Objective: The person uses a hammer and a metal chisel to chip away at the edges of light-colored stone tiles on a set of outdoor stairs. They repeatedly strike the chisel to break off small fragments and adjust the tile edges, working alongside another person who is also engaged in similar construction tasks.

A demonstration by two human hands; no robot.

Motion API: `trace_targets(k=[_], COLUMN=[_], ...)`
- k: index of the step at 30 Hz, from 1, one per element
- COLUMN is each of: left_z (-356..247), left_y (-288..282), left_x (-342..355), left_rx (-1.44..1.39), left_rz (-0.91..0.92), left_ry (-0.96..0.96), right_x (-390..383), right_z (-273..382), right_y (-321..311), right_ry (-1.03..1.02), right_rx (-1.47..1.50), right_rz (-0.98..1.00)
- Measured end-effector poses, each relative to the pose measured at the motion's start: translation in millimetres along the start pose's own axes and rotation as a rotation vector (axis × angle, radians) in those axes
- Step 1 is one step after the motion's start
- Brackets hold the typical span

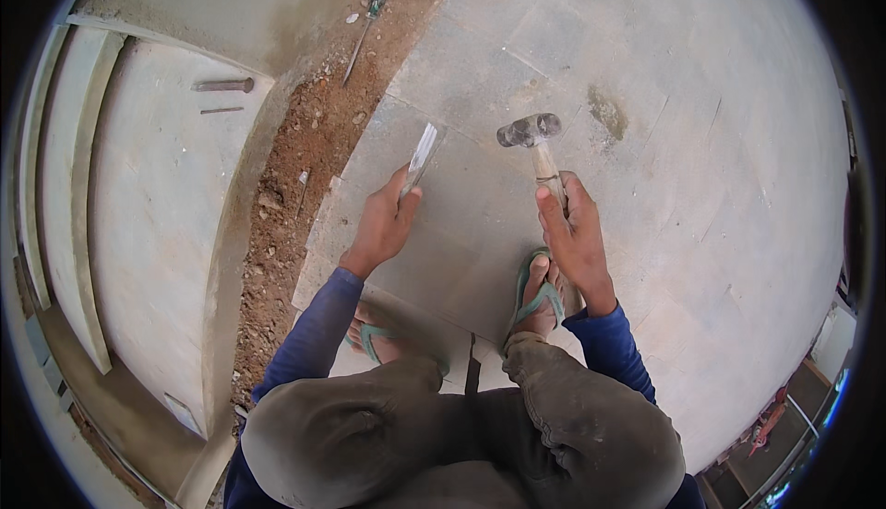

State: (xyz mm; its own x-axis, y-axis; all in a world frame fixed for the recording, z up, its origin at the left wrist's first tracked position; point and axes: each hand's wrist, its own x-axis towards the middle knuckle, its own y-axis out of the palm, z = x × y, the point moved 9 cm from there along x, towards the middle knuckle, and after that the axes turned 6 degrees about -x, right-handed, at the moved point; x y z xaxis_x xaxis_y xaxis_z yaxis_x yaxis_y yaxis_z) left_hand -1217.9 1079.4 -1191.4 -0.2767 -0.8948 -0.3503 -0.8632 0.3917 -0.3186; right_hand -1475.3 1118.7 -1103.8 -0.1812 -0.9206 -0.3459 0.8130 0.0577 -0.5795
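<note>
My left hand (388, 218) is closed round a flat metal chisel (422, 152), its pale end pointing forward above the grey paving (471, 75). In my right hand (577, 237) is a hammer (528, 129) with a wooden handle, gripped with the dark, worn head held over the paving. The two tools are apart. I am crouched, with my sandalled feet (540, 292) on the paving below my hands.
A trench of reddish soil and stones (286, 195) runs along the paving's left edge, with a green-handled screwdriver (377, 1) at its far end. Farther left, a concrete step (148, 232) carries a metal bolt-like piece (221, 84) and a thin rod (221, 110). Assorted objects (771, 421) lie at the far right.
</note>
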Motion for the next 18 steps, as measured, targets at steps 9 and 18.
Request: trace_targets(k=[9,18], left_z=[-20,-34], left_y=[5,18], left_x=[14,6], left_rx=[0.107,0.389], left_rz=[-0.018,-0.066], left_ry=[0.054,0.185], right_x=[-4,5], right_z=[-57,-24], right_y=[-22,-26], right_ry=[0.103,-0.093], right_rx=[0.051,0.033], right_rz=[0.063,0.042])
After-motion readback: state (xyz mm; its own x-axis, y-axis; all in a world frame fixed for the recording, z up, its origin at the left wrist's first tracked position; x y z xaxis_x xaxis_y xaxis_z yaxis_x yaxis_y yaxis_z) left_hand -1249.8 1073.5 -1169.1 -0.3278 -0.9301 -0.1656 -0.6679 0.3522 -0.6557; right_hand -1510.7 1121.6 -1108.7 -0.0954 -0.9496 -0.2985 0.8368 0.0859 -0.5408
